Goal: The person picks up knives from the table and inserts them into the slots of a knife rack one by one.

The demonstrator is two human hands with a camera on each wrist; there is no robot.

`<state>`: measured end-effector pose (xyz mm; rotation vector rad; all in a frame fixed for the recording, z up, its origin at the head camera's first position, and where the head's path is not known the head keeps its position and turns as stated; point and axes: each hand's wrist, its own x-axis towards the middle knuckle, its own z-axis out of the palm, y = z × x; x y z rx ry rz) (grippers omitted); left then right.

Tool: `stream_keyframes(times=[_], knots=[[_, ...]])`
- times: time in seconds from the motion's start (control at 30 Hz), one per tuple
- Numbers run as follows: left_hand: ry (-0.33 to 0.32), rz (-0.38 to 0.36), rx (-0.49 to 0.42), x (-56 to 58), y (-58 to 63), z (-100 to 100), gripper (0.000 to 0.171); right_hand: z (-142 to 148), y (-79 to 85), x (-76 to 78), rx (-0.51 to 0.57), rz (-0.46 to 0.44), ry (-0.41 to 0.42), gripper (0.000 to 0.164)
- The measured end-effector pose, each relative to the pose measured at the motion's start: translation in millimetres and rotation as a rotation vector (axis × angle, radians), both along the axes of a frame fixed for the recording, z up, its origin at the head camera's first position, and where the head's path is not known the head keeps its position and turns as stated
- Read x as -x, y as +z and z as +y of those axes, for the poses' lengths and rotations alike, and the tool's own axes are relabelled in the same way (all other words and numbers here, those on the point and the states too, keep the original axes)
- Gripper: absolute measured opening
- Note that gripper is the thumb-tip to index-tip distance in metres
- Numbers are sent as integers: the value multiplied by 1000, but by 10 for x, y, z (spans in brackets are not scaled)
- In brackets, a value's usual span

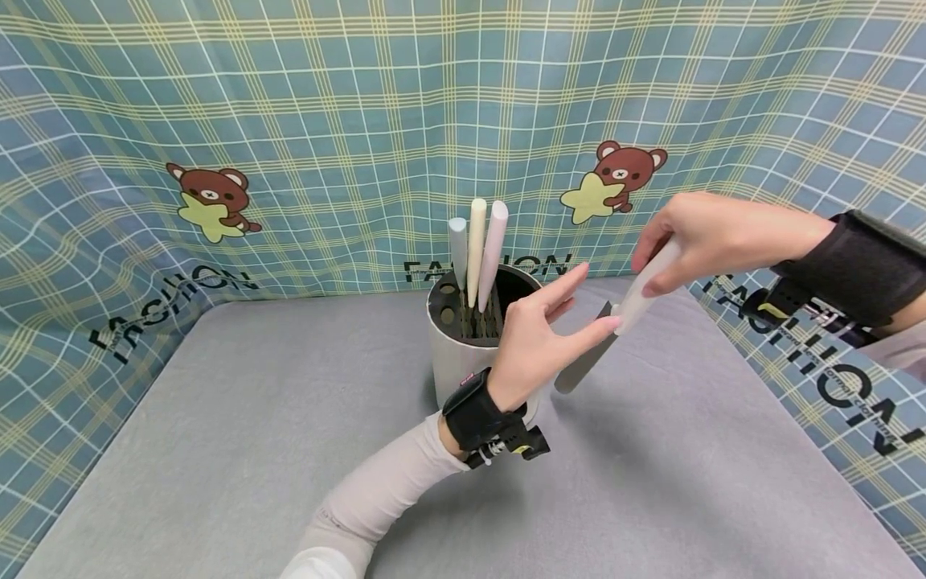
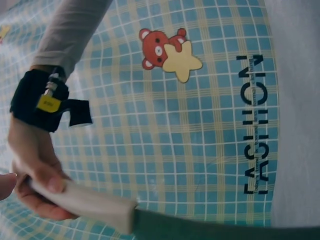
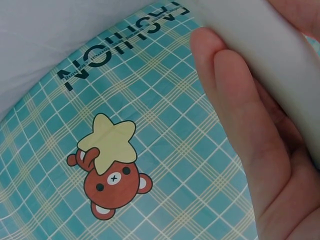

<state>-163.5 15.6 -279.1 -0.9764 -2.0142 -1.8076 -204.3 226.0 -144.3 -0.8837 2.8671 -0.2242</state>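
My right hand (image 1: pixel 712 237) grips the white handle of a knife (image 1: pixel 649 288) at the right of the head view. Its dark grey blade (image 1: pixel 584 363) slants down and to the left. Just left of the knife, my left hand (image 1: pixel 538 342) has its fingers extended, the thumb tip overlapping the handle's blade end. In the left wrist view the right hand's fingers and thumb wrap the handle (image 2: pixel 92 202). The right wrist view has the handle (image 3: pixel 270 55) close up against curled fingers (image 3: pixel 240 95). A round white knife block (image 1: pixel 452 362) stands behind my left hand, partly hidden by it.
Blue (image 1: pixel 459 249), cream (image 1: pixel 476 253) and pink (image 1: pixel 494 253) knife handles stick up from the block's dark top, which has round holes at its left. Grey cloth (image 1: pixel 253 434) covers the table. A checked curtain (image 1: pixel 347 145) with bear prints surrounds its back and sides.
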Motion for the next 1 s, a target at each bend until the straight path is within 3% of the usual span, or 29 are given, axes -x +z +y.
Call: stream_keyframes(times=[0.2,0.4,0.73,1.0], knots=[[20,40,63,22,-30,174,62,-9,-7,1,7,-7,-2,22],[54,15,118,80,-76,303,62,-18,-17,7,21,-29,-9,23],[74,0,152,141,-127,375,55,-44,-35,-5,30,-38,-4,20],[87,38,169,157,-152,378,43,-60,-49,-11,37,-68,14,19]])
